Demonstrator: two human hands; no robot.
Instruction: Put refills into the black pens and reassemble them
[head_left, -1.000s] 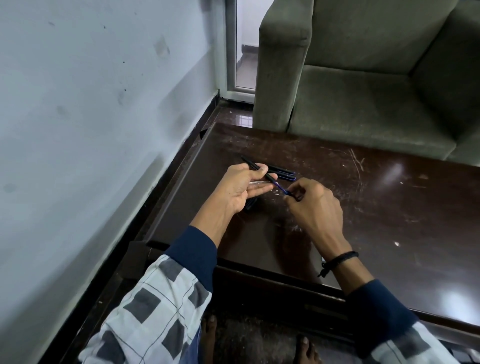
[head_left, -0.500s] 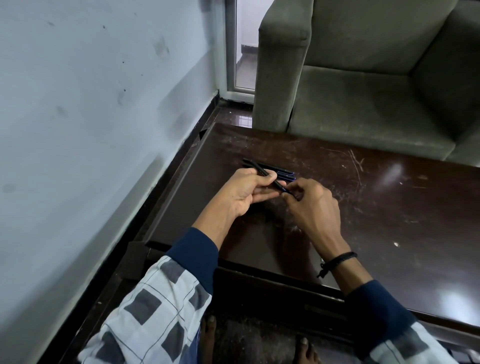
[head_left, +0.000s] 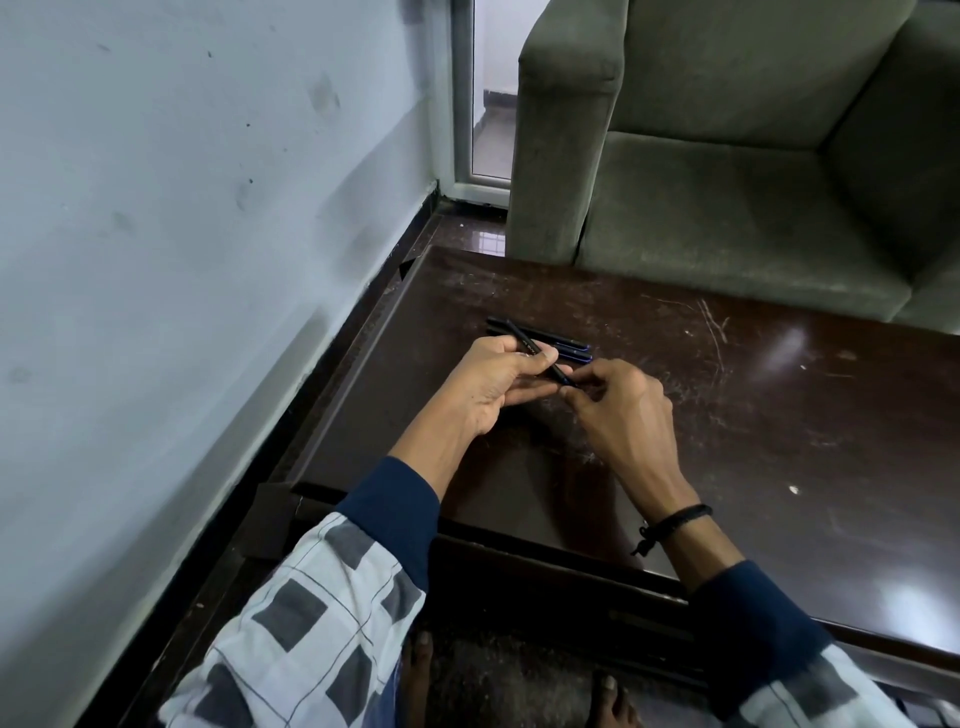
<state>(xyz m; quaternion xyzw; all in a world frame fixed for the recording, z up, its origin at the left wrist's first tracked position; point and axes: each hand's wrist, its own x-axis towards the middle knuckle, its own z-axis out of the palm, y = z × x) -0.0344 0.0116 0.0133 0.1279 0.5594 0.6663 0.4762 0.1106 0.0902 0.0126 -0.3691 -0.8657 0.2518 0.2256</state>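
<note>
Left hand: our left hand (head_left: 496, 387) curled its fingers (head_left: 540, 358) round the slim black plastic pen barrel (head_left: 521, 339), with the thumb pressed on top.
Right hand: our right hand (head_left: 621, 410) pinched the barrel's lower end between thumb and fingers (head_left: 589, 387).
Pen barrel: it slanted from beyond the left fingers down to the right fingers, bridging the two hands.
Other pens: a short row of black pens with blue ends (head_left: 569, 347) lay on the dark brown scratched wooden tabletop (head_left: 779, 415), just behind both sets of fingers.
</note>
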